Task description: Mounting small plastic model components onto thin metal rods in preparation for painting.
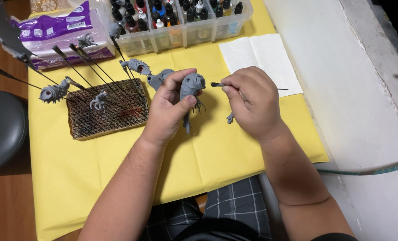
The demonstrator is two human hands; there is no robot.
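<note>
At the frame's centre, the left hand (pixel 170 105) grips a grey plastic creature figure (pixel 191 89) above the yellow paper table cover (pixel 96 165). Just right, the right hand (pixel 250 100) pinches a thin dark paintbrush (pixel 217 84).

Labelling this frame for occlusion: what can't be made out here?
Head view only:
- Grey figure: its rear is hidden by the left hand.
- Thin tool: its middle is covered by the right hand; the tip is too small to tell.
- Bottle box: cut off by the top edge.
- Grey stool: cut off by the left edge.
- Small grey piece: partly under the right hand.
</note>
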